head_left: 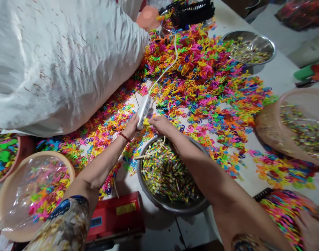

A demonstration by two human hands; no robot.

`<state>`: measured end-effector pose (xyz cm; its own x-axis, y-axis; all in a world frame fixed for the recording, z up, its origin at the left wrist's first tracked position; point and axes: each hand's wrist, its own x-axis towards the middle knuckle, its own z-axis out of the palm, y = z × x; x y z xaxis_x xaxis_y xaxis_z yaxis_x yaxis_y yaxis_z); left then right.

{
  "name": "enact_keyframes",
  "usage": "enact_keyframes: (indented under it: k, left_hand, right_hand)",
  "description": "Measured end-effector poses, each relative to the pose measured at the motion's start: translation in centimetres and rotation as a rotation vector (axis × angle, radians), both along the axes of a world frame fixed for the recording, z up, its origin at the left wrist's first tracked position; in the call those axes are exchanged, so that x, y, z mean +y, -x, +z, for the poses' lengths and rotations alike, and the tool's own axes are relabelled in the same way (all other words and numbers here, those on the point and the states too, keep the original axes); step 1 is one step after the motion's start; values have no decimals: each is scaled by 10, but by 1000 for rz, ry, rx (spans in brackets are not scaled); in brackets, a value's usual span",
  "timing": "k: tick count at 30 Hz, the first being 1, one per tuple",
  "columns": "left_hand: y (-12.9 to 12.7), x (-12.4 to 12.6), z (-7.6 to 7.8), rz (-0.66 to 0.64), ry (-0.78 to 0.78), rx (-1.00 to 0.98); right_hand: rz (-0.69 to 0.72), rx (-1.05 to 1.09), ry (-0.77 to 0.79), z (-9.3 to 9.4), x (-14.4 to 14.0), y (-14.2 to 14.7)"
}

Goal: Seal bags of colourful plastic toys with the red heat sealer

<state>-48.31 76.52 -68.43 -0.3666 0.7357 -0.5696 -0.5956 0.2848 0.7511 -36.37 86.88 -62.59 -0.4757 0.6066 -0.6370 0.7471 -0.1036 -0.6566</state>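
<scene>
From where I stand, the power strip [144,109] is held above the table, just beyond the steel bowl [170,207], which serves as reference for all positions below.

Left hand [131,127]: fingers curled closed around the strip's end nearest the bowl. Right hand [161,124]: thumb and fingertips pinched on a yellow plug [147,121] at the strip's side, beyond the bowl's rim. Whether the plug is fully seated cannot be told.

Judgement on method: the left grip should brace the strip while the right keeps the plug square to its socket, with fingers on the plug's body and clear of any metal.

Room and edges: the white sack [70,69] bulges to the left beyond the bowl and limits sideways travel. Loose plastic pieces [191,76] spread beyond and right of the bowl. A pale cable [151,153] loops over the bowl's far rim and could snag. A red machine [123,212] sits on the near left of the bowl; tabletop [159,226] shows between them.
</scene>
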Motion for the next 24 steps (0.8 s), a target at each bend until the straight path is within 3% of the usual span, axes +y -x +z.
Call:
enact_keyframes:
  k: [10, 16, 20, 24]
  left_hand:
    - [7, -16, -17, -141, -159, 396]
    - [7, -25, -13, -160, -147, 220]
    - [4, -34, -8, -134, -201, 285]
    - [6, -29, -7, -68, -176, 275]
  right_hand:
    - [-33, 16, 11, -8, -21, -3]
    - [-52, 0, 32, 3, -28, 6]
    - [-66, 32, 89, 5, -34, 6]
    - [-10, 19, 33, 2, -34, 11]
